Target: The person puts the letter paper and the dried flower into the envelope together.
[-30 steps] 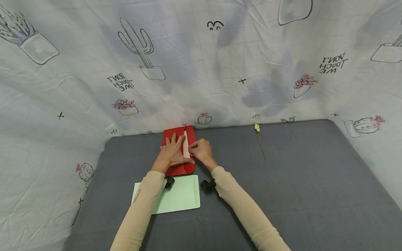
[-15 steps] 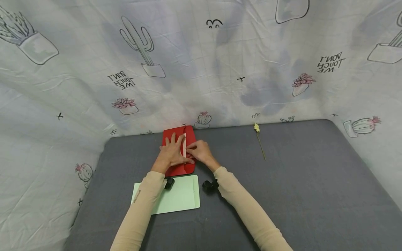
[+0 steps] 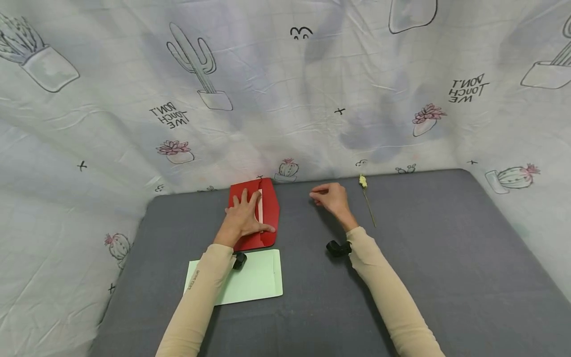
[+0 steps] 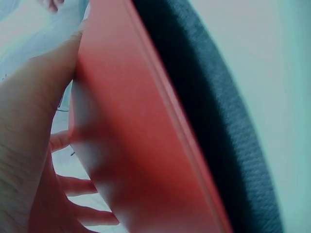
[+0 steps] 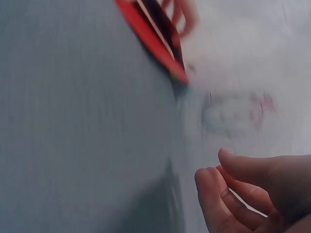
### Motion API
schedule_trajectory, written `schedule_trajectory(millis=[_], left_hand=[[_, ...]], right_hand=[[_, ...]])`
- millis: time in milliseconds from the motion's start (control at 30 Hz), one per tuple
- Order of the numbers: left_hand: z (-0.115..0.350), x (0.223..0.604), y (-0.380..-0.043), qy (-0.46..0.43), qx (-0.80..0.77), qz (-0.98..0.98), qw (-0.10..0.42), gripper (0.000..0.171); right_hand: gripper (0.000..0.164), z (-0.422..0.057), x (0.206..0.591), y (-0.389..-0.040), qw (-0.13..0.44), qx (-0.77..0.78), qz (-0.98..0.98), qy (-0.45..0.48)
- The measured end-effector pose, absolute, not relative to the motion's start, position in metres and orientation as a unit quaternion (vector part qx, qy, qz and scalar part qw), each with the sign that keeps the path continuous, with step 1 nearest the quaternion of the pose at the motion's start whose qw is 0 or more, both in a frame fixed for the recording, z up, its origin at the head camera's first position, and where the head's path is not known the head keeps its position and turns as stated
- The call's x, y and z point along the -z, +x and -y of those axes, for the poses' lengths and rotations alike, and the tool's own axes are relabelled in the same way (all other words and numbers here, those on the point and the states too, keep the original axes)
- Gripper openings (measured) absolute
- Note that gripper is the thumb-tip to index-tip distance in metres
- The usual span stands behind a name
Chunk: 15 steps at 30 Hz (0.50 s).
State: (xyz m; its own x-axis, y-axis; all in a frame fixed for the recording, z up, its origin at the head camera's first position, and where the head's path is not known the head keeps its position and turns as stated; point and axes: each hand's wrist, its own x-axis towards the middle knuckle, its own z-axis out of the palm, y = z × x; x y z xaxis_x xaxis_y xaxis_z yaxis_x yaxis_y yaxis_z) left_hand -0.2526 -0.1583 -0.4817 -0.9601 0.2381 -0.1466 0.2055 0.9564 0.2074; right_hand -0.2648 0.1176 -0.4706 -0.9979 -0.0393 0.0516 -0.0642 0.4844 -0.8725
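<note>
A red envelope (image 3: 270,198) lies at the back of the table, its flap folded out to the right. A strip of white paper (image 3: 260,208) shows in its opening. My left hand (image 3: 241,219) rests on the envelope with fingers spread and thumb near the flap's fold. In the left wrist view the red envelope (image 4: 131,111) fills the middle, beside the thumb. My right hand (image 3: 332,200) is above the table between the envelope and a yellow flower (image 3: 363,182) on a thin stem. In the right wrist view its fingers (image 5: 209,187) are loosely bent and hold nothing.
A pale green envelope (image 3: 256,277) lies just in front of the red one, partly under my left forearm. The grey table (image 3: 424,258) extends to the right. Behind it hangs a white cloth (image 3: 267,89) printed with cacti. Small black cameras (image 3: 337,248) sit at both wrists.
The white paper has slid left, deeper into the red envelope. My right hand has let go and moved right, off the envelope, toward the flower. My left hand has stayed in place.
</note>
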Motion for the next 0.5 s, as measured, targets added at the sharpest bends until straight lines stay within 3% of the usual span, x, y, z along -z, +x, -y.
schedule_trajectory(millis=[500], left_hand=[[0.157,0.48,-0.252,0.112,-0.091,-0.986,0.084,0.12]], right_hand=[[0.025,-0.215,0.47,-0.263,0.053,-0.408,0.909,-0.065]])
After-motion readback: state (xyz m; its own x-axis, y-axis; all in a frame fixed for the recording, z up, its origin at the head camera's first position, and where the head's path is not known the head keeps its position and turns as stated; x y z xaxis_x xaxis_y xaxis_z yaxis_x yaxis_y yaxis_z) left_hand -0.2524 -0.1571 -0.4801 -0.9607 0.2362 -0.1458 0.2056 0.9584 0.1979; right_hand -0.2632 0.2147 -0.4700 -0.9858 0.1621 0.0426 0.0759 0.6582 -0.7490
